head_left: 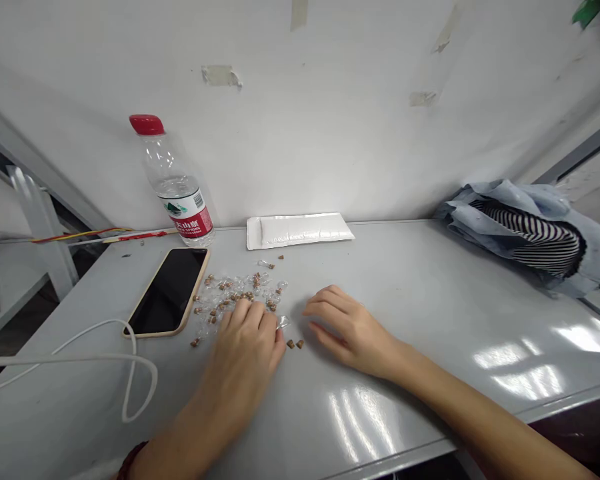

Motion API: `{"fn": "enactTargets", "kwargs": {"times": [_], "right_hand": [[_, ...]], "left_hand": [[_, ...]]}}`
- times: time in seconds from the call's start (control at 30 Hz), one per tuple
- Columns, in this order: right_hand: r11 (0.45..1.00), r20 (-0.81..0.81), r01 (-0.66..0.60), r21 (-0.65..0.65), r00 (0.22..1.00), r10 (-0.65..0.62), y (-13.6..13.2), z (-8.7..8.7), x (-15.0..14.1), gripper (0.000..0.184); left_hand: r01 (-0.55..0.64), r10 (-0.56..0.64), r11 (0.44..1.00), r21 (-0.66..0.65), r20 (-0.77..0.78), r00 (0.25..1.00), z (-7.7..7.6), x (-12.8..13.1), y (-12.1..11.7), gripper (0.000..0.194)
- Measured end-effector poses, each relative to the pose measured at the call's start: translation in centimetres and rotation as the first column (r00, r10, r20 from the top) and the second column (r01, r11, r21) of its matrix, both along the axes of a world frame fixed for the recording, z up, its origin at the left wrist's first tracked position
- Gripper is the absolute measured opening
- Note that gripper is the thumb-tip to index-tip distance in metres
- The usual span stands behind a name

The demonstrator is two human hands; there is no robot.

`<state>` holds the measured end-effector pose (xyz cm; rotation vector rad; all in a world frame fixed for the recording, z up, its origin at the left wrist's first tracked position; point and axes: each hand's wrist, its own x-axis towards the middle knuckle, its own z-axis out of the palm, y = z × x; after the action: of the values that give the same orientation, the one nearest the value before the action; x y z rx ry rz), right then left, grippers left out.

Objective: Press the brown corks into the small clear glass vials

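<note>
My left hand [245, 343] rests over the near edge of a pile of tiny glass bottles [237, 293] with cork stoppers. Its fingers are curled, and a small clear glass bottle [283, 322] sticks out between thumb and forefinger. To the right, my right hand [347, 327] lies on its side on the table, thumb and fingers apart, with nothing between them. Two loose cork stoppers [295, 344] lie between my hands. Beyond the pile are a single small bottle [266, 264] and one more cork [281, 257]. My left palm hides part of the pile.
A phone [167, 293] lies left of the pile, with a white cable [130, 360] looping nearby. A red-capped water bottle [180, 193] stands behind it. Against the wall are a white padded packet [300, 230] and, at right, a bundle of blue and striped cloth [535, 233].
</note>
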<state>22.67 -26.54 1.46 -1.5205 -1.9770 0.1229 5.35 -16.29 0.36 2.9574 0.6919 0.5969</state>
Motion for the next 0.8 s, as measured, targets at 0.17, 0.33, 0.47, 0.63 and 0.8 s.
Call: {"fn": "enactTargets", "kwargs": {"times": [0.17,0.33,0.47,0.63,0.8], "right_hand": [[0.997,-0.044,-0.065,0.049,0.997,0.067,-0.2,-0.3,-1.4,0.023],[0.992,-0.115,-0.061,0.107,0.991,0.074,-0.5,-0.4,-1.1,0.020],[0.994,-0.153,-0.029,0.109,0.987,0.046,-0.7,-0.2,-0.9,0.018],[0.995,-0.159,-0.055,0.080,0.985,0.067,-0.9,0.5,-0.7,0.015],[0.996,-0.061,-0.030,0.086,0.998,0.035,-1.0,1.0,0.8,0.013]], "left_hand": [[0.166,-0.138,0.978,-0.125,0.207,0.969,0.6,0.3,-0.4,0.017],[0.213,-0.113,0.909,-0.357,0.281,0.953,1.0,0.3,-0.6,0.014],[0.189,-0.062,0.866,-0.463,0.275,0.960,1.0,0.4,-0.6,0.017],[0.159,-0.025,0.856,-0.492,0.268,0.963,1.0,0.6,-1.2,0.020],[0.068,0.052,0.794,-0.605,0.178,0.983,1.5,0.7,-0.8,0.024]]}}
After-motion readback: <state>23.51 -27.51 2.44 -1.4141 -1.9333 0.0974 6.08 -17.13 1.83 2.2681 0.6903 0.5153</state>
